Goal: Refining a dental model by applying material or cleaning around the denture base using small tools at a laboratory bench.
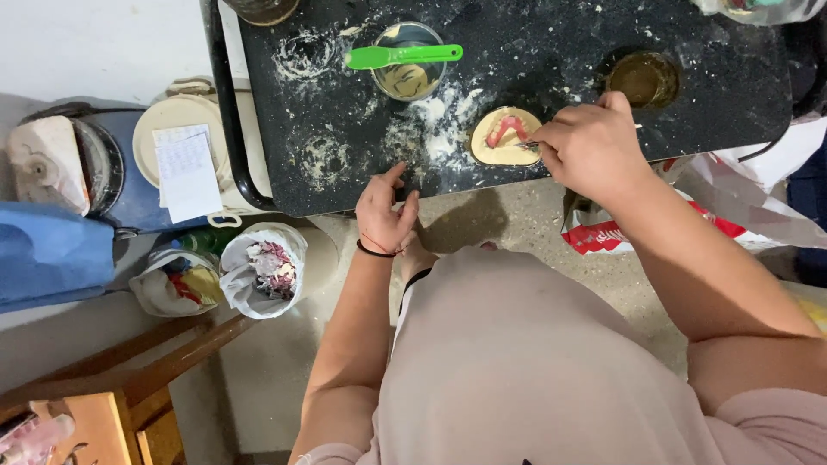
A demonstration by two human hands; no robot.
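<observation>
Right hand (593,148) closed on a thin tool, its tip at the dental cast (506,138); left hand (384,209) loosely open, empty, at the table edge (345,202).

Far across the scene runs a black speckled stone desk (689,120), dusted white with powder. Below it lies a pale speckled terrazzo floor (508,215), evenly lit. At far left, a plain white wall (77,43). Near left, a brown wooden stool frame (129,379) stands beside crumpled white plastic bags (258,267).
</observation>
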